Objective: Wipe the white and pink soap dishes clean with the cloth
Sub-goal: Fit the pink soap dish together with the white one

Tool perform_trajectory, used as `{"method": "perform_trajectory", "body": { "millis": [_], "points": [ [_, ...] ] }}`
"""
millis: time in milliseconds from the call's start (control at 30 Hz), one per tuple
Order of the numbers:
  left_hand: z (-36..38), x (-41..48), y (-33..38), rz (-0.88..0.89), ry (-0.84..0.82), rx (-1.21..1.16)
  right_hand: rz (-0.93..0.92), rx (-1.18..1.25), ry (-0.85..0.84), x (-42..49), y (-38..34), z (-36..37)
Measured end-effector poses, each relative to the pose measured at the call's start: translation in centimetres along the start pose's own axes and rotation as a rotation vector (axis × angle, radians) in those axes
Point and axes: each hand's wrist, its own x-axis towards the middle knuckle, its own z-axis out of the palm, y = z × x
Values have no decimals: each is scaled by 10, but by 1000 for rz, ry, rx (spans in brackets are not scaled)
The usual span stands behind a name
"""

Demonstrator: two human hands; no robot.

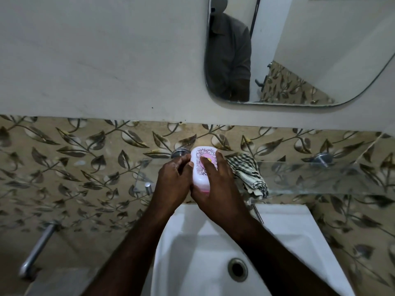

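A white soap dish with a pink base and a dark scroll pattern on its lid is held over the glass shelf. My left hand grips its left side with curled fingers. My right hand holds its right side, fingers lying across the lid and thumb under the near end. The checked cloth lies crumpled on the shelf just right of my right hand, with neither hand on it. I see only this one dish.
A white sink with a metal drain sits below the shelf. A chrome pipe juts from the leaf-patterned tiles at lower left. A mirror hangs above, showing a person's reflection.
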Motion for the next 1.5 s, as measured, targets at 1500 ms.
{"method": "perform_trajectory", "body": {
  "millis": [1500],
  "points": [
    [179, -124, 9, -615, -495, -401, 861, 1043, -186, -155, 187, -144]
  ]
}}
